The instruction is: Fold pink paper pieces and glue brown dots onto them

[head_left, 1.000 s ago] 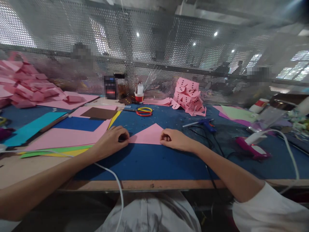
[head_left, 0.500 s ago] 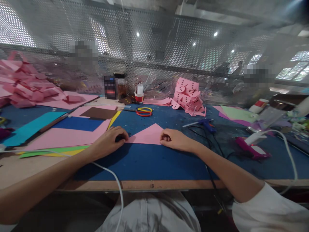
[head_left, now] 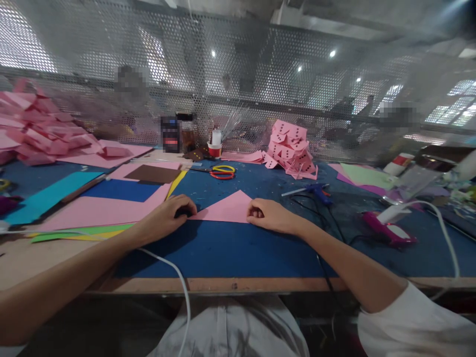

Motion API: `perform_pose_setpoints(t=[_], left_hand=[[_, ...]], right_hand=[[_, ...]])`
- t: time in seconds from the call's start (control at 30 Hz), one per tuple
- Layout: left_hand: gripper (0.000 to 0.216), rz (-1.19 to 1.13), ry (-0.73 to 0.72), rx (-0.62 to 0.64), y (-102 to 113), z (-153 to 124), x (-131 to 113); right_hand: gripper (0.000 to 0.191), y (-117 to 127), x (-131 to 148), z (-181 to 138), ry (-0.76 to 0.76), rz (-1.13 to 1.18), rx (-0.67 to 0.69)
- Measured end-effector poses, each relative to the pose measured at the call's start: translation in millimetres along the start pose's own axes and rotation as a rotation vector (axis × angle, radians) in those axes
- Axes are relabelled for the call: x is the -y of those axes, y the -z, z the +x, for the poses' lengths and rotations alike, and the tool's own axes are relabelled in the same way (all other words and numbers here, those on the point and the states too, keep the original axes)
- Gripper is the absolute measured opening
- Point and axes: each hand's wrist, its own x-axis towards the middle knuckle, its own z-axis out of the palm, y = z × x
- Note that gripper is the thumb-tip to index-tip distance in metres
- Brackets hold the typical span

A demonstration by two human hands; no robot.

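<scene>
A pink sheet of paper (head_left: pixel 227 207), triangular in outline with its peak pointing away from me, lies flat on the blue mat. At its left corner my left hand (head_left: pixel 177 214) has its fingers curled, thumb and fingertips closed at the thin tip. My right hand (head_left: pixel 268 214) rests over the right end with fingers folded in, pressing on the paper and covering that corner. Beyond the paper lie scissors (head_left: pixel 222 172) with red and yellow handles. A blue glue gun (head_left: pixel 318 192) sits past my right hand.
Coloured sheets (head_left: pixel 111 210) are stacked left, with a pile of folded pink pieces (head_left: pixel 44 129) behind. Dotted pink pieces (head_left: pixel 288 148) stand at the back beside a red-and-white cup (head_left: pixel 214 148). A magenta device (head_left: pixel 388 229) is at right; a white cable (head_left: pixel 184 285) crosses the table edge.
My left hand has slid slightly left along the paper's lower edge, so more of the left corner shows. My right hand and the paper have stayed in place.
</scene>
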Motion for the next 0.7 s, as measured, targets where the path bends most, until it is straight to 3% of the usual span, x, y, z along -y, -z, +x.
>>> perform_pose_setpoints(t=[0.23, 0.37, 0.47, 0.57, 0.7], left_hand=[[0.027, -0.055, 0.038, 0.027, 4.3, -2.7, 1.0], [0.027, -0.075, 0.03, -0.073, 6.6, -5.7, -8.2], [0.021, -0.046, -0.079, -0.125, 2.0, -3.0, -23.8], [0.022, -0.021, -0.273, -0.051, -9.3, 6.4, -41.0], [0.025, 0.03, -0.382, 0.041, -26.3, 22.2, -52.6]], right_hand=[[0.01, 0.7, 0.1, 0.2, 0.007, 0.003, 0.002], [0.01, 0.5, 0.5, 0.4, 0.007, 0.013, 0.006], [0.01, 0.0, 0.6, 0.7, 0.002, 0.006, 0.008], [0.01, -0.5, 0.5, 0.8, 0.001, 0.006, 0.005], [0.01, -0.1, 0.7, 0.0, -0.002, 0.002, 0.005]])
